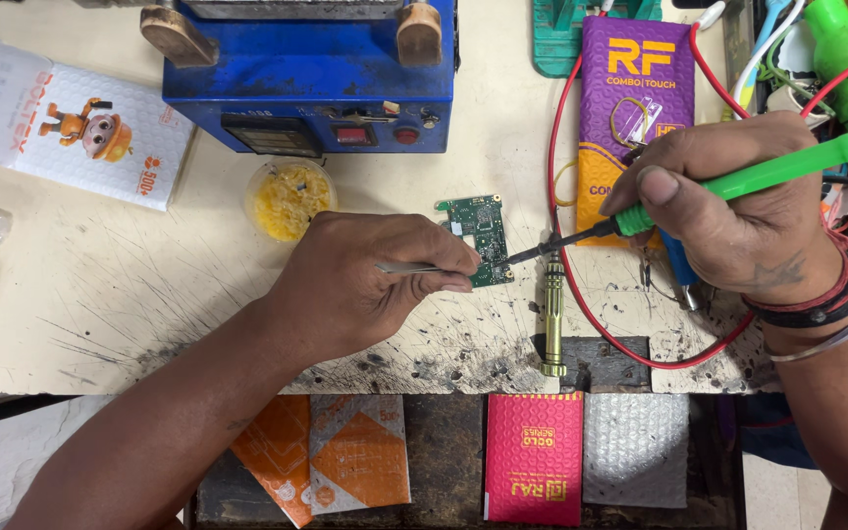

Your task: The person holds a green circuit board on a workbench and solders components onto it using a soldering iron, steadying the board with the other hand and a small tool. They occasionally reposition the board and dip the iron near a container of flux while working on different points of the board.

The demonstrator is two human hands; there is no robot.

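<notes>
Left grip (365,280) pinching tweezers (414,267), right grip (728,211) clasping soldering iron (738,182), purple packet (630,88) behind

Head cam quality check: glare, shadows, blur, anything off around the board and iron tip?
Head view: even, soft light, only faint shadows under the left hand and right hand; no glare on the green circuit board; soldering iron tip and tweezers sharp; slight wide-angle bending at the frame edges; the scarred worktable reads clearly.
</notes>
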